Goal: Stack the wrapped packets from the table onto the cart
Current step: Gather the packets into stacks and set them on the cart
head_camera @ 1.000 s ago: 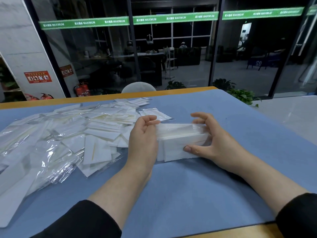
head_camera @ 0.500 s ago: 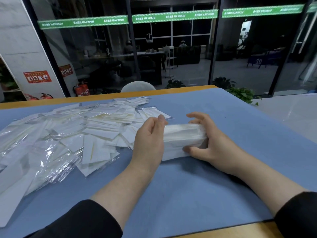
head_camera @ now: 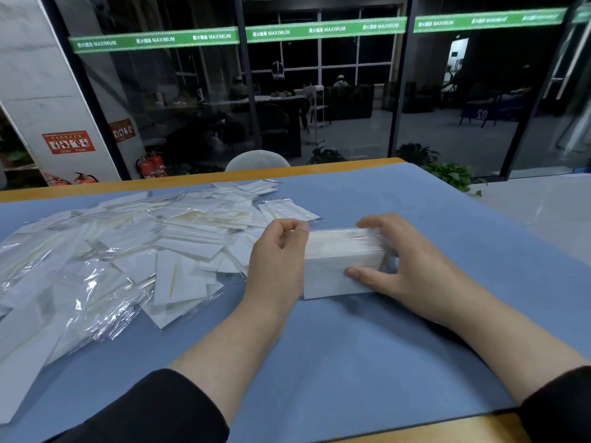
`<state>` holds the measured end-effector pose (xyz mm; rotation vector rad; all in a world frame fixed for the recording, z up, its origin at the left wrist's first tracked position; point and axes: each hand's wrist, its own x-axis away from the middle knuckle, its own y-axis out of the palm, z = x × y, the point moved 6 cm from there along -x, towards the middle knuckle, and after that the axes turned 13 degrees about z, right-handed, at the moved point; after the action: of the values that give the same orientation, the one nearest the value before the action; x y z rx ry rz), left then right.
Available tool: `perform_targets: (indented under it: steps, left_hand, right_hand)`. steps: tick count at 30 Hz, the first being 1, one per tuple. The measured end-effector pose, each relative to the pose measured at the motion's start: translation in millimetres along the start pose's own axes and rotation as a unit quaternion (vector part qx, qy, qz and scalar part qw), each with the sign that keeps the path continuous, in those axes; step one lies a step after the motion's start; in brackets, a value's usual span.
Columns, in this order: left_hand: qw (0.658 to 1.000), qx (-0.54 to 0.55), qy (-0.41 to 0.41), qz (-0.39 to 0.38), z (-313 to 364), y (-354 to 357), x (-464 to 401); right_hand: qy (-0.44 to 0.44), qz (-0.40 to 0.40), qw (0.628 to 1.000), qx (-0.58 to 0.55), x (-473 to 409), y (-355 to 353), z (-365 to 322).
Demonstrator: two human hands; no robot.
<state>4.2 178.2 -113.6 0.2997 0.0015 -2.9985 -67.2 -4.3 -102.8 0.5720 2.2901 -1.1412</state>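
Head view, looking forward and down across a bench (head_camera: 447, 219) covered with a blue mat and edged in light wood.

Near centre, a neat bundle of wrapped packets (head_camera: 342, 260), white and glossy, standing on one long edge on the mat, held between both hands.

Left hand (head_camera: 278, 263) at the bundle's left end, fingers curled inward with the thumb tip meeting the forefinger at the top corner, side of the hand pressed against the packet ends. Right hand (head_camera: 406, 263) at the bundle's right end, fingers curved over the far top edge, thumb laid flat along the near face, gripping the bundle. Both forearms bare, dark sleeves (head_camera: 153, 410) at the lower edge of the picture.

To the left, a wide loose heap of packets (head_camera: 128, 247) in clear and white wrapping, overlapping at all angles, spreading from the left edge of the mat up to just beside the left hand. One packet (head_camera: 287, 210) lying flat at the heap's far right edge, just behind the left hand.

Behind the bench, the rounded top of a pale chair back (head_camera: 257, 161), then dark glass panels crossed by a green band (head_camera: 319, 30) with white lettering. Red fire extinguishers (head_camera: 152, 164) on the floor at left, leafy plants (head_camera: 454, 177) at right. No cart in view.
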Motion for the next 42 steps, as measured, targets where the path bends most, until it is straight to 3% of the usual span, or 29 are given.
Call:
perform_targets:
  steps: [3, 9, 13, 18, 23, 26, 32, 37, 42]
  left_hand:
    - [1.0, 0.008, 0.007, -0.002, 2, 1, 1]
    - [0.994, -0.048, 0.102, -0.018, 9, 5, 6]
    - [0.992, -0.064, 0.096, -0.051, 9, 8, 9]
    - [0.993, -0.004, 0.053, -0.102, 9, 9, 12]
    - [0.959, -0.142, 0.104, -0.222, 10, 7, 3]
    - [0.943, -0.197, 0.143, -0.225, 10, 5, 3]
    - [0.949, -0.179, 0.124, -0.226, 11, 2, 1]
    - [0.972, -0.074, 0.079, -0.208, 11, -1, 0]
    - [0.95, -0.008, 0.043, -0.311, 28, 15, 28]
  right_hand:
    - [0.017, -0.011, 0.998, -0.054, 1, 6, -3]
    - [0.027, -0.054, 0.994, -0.091, 4, 13, -7]
    - [0.025, -0.071, 0.993, -0.087, 6, 11, -7]
    - [0.035, -0.048, 0.993, -0.099, 6, 8, -5]
    - [0.051, -0.036, 0.991, -0.122, 3, 5, 3]
    - [0.053, -0.026, 0.992, -0.112, 2, 4, 4]
    - [0.081, -0.039, 0.991, -0.096, 0, 4, 12]
    - [0.092, 0.011, 0.987, -0.129, 1, -14, -3]
    - [0.095, 0.031, 0.989, -0.107, 26, -61, -31]
